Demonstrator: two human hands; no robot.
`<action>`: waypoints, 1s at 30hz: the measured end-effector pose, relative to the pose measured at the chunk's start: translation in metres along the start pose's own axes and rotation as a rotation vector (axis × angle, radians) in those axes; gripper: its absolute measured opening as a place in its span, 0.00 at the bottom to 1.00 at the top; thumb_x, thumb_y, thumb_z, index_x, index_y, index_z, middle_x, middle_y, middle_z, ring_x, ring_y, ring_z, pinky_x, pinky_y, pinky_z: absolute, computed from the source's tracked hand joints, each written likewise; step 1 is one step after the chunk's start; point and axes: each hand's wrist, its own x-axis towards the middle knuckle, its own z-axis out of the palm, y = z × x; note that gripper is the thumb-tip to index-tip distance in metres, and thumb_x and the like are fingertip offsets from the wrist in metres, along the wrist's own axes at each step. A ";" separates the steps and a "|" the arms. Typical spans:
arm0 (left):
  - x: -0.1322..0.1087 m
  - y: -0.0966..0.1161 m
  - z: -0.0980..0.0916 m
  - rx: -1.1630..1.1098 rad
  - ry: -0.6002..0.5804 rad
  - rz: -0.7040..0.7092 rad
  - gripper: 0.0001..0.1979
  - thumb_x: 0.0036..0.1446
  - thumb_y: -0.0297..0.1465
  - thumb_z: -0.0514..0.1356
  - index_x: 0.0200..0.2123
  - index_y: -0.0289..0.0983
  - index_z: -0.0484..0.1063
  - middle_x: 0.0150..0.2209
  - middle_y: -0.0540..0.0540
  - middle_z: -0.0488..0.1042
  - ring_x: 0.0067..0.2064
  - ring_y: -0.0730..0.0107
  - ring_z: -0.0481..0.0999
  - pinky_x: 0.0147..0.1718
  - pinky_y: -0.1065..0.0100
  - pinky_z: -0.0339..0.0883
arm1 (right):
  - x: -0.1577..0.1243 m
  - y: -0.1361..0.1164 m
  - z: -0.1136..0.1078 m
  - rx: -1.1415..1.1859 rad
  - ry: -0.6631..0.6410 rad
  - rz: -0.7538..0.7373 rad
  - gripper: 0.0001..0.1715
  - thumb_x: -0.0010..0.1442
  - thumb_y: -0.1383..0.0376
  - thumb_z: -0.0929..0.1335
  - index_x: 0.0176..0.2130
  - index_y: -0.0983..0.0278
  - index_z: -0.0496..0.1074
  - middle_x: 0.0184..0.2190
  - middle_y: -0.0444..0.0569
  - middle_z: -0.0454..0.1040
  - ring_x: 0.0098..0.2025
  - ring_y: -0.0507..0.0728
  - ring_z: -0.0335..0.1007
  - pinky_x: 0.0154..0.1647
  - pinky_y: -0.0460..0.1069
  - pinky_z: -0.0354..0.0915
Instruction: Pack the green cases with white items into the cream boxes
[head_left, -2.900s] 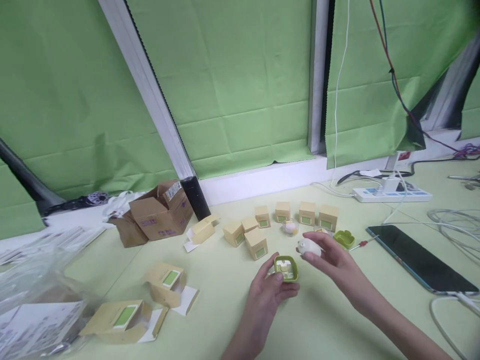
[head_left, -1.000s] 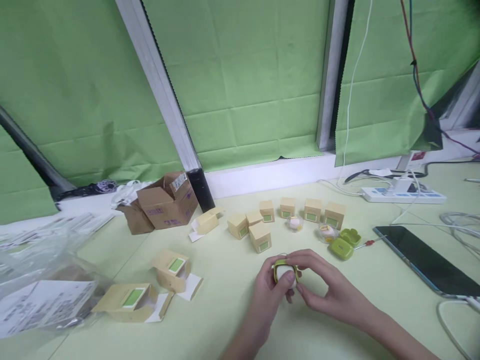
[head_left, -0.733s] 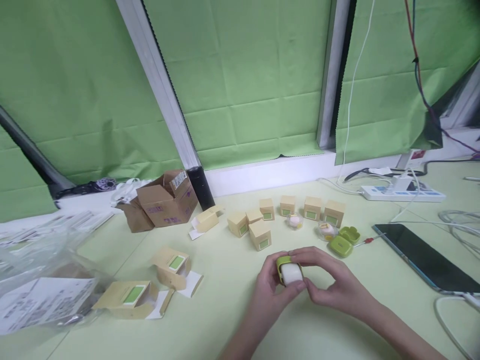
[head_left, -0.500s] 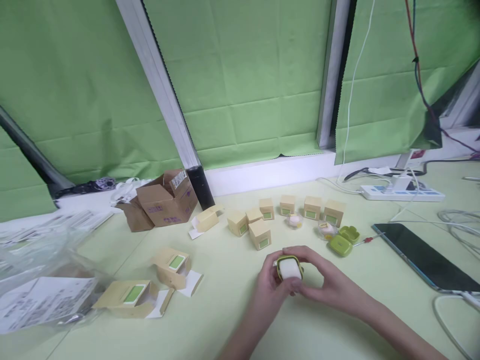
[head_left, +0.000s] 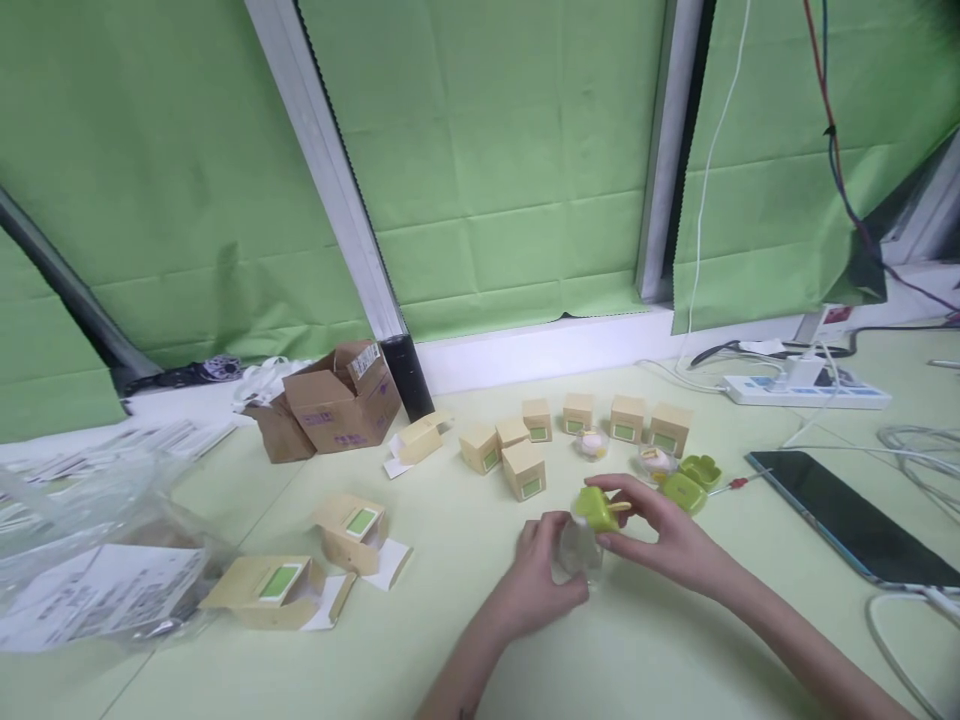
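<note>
My right hand [head_left: 667,535] pinches a small green case [head_left: 595,509] with a pale yellow tab sticking out to its right. Below the case, my left hand [head_left: 534,580] has its fingers and thumb around a clear plastic shell [head_left: 576,552]. The case sits at the shell's upper edge; whether they touch I cannot tell. Behind my right hand lie an opened green case [head_left: 683,492] and a clear pack [head_left: 655,462] with something pinkish-white inside. Another such pack [head_left: 592,445] rests farther back, among several small cardboard boxes [head_left: 523,470].
Opened small boxes [head_left: 262,592] and a plastic bag with papers [head_left: 105,590] lie at left. A brown carton [head_left: 345,405] stands beside a black cylinder [head_left: 407,378]. At right are a dark-screened device [head_left: 847,520], a thin tool with a red part [head_left: 739,483] and a power strip [head_left: 810,393].
Earlier both hands held a green-rimmed piece with a white middle. Now my right hand has raised a green case, while my left holds a clear shell beneath it.
</note>
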 end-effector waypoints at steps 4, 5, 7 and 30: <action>0.000 0.004 0.004 0.132 0.055 0.033 0.28 0.40 0.36 0.66 0.47 0.40 0.65 0.45 0.43 0.66 0.49 0.54 0.61 0.49 0.57 0.53 | -0.002 -0.009 -0.003 -0.092 -0.154 -0.067 0.27 0.54 0.66 0.67 0.54 0.55 0.62 0.47 0.48 0.68 0.47 0.59 0.67 0.46 0.55 0.67; 0.000 0.004 0.004 0.118 0.057 0.030 0.27 0.41 0.36 0.65 0.48 0.40 0.65 0.44 0.43 0.66 0.48 0.54 0.62 0.49 0.57 0.54 | -0.002 -0.011 -0.003 -0.108 -0.182 -0.079 0.28 0.54 0.67 0.67 0.54 0.55 0.63 0.46 0.48 0.69 0.47 0.59 0.67 0.47 0.55 0.67; -0.002 0.003 0.005 0.046 0.034 0.014 0.29 0.43 0.36 0.64 0.51 0.41 0.63 0.46 0.42 0.66 0.49 0.54 0.62 0.49 0.57 0.55 | -0.002 -0.014 -0.003 -0.149 -0.231 -0.096 0.29 0.54 0.69 0.67 0.55 0.54 0.63 0.44 0.48 0.69 0.47 0.59 0.67 0.48 0.55 0.66; -0.033 -0.020 -0.148 0.647 0.607 -0.501 0.25 0.48 0.36 0.58 0.50 0.34 0.66 0.59 0.30 0.56 0.63 0.33 0.40 0.55 0.42 0.35 | -0.011 0.014 0.017 -0.434 -0.261 -0.127 0.33 0.52 0.69 0.65 0.57 0.50 0.61 0.46 0.48 0.71 0.45 0.60 0.71 0.42 0.50 0.69</action>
